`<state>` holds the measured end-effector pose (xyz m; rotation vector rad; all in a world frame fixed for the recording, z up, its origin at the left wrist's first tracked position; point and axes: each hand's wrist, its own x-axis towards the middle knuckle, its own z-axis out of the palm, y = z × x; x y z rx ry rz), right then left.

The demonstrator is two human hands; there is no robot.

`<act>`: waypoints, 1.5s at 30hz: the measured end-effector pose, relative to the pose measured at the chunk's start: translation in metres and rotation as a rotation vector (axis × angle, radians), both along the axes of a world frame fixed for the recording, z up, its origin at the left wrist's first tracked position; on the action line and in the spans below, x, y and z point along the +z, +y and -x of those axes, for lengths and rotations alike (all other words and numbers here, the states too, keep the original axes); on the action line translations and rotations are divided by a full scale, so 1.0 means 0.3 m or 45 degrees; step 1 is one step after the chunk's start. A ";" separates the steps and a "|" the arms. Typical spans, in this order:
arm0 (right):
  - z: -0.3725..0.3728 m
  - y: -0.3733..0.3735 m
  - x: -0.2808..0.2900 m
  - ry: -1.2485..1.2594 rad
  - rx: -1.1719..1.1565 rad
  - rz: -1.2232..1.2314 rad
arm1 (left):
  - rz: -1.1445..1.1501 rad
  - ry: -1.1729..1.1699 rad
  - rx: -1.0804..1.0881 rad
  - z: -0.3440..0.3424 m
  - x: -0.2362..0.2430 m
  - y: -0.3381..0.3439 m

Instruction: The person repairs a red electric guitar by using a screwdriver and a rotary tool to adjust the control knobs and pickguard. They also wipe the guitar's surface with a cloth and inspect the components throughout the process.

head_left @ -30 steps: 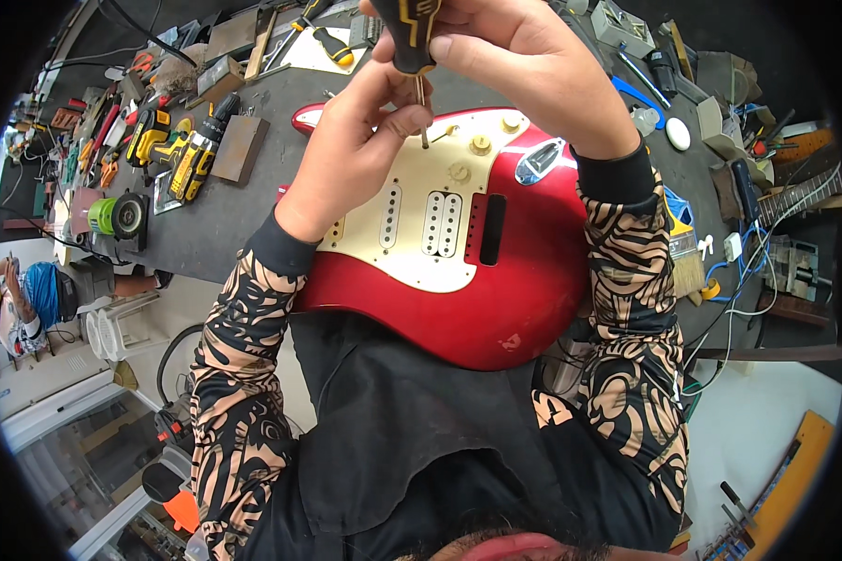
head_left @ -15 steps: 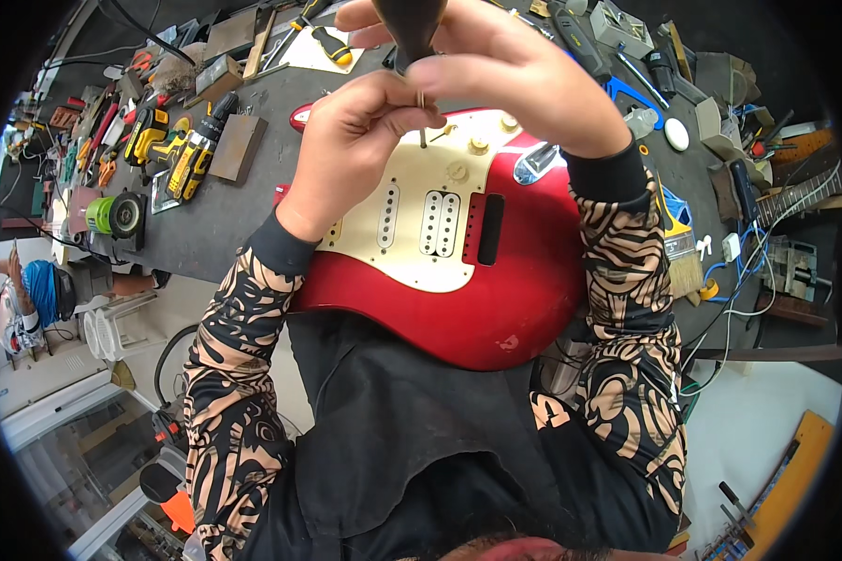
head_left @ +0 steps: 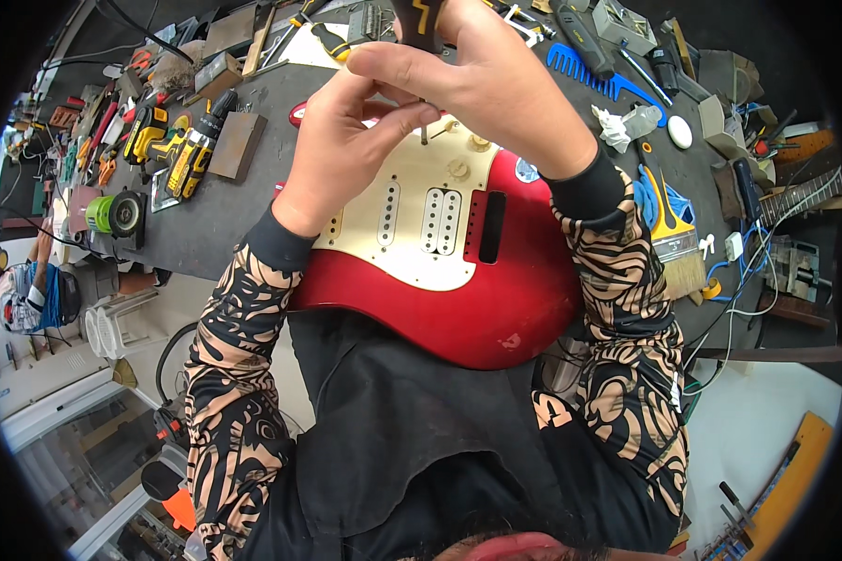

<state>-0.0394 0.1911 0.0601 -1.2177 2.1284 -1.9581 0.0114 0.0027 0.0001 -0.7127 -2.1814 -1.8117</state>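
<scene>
Right hand shifted left at the screwdriver; box holds items.

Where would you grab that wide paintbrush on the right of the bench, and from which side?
I'd take the paintbrush by its handle, probably from above or from its right: the handle is narrower than the broad bristles and points away from the person, while the right sleeve sits close on its left.

A glossy red electric guitar body lies face up at the frame's centre, its cream pickguard carrying white pickups. A black-and-yellow screwdriver points down toward the pickguard from top centre.
</scene>
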 end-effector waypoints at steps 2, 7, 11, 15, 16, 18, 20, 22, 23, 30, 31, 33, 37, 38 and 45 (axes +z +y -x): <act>-0.015 0.030 0.038 0.002 0.053 -0.195 | -0.038 0.043 0.021 0.000 -0.015 0.002; -0.027 0.068 0.057 -0.161 0.300 -0.104 | 0.043 0.102 0.070 -0.008 -0.005 0.002; -0.015 0.100 0.095 -0.589 0.557 0.097 | 0.096 0.059 0.007 -0.013 0.000 -0.022; 0.032 0.078 0.023 -0.426 0.502 0.103 | 0.057 -0.043 -0.087 -0.006 -0.007 -0.031; 0.031 0.081 0.030 -0.255 0.406 0.021 | 0.037 -0.064 -0.117 -0.005 -0.007 -0.030; 0.039 0.048 -0.001 -0.143 0.319 0.057 | 0.008 -0.048 -0.115 -0.024 0.011 -0.011; 0.027 0.034 0.000 -0.191 0.259 0.031 | -0.042 -0.041 -0.058 -0.031 0.012 0.016; 0.009 0.029 0.015 -0.096 0.189 -0.044 | -0.112 -0.044 0.055 -0.032 -0.010 0.038; 0.001 0.029 0.031 0.025 0.140 -0.101 | -0.038 -0.040 0.045 -0.027 -0.020 0.021; -0.039 0.064 0.089 -0.360 0.346 0.010 | 0.057 -0.172 -0.125 -0.009 0.017 -0.012; -0.038 0.070 0.095 -0.380 0.365 -0.005 | -0.004 -0.226 -0.168 -0.013 0.020 -0.009; 0.000 0.061 0.052 -0.014 0.178 -0.091 | -0.064 -0.164 -0.102 -0.025 0.012 0.007; 0.036 0.042 0.018 0.208 0.037 -0.203 | -0.148 -0.126 -0.052 -0.009 -0.022 0.000; 0.036 0.052 0.015 0.279 0.023 -0.275 | -0.111 -0.148 -0.008 -0.019 0.010 0.002; 0.028 0.181 -0.177 0.687 -0.096 -0.859 | -0.123 -0.020 -0.037 0.009 -0.032 -0.007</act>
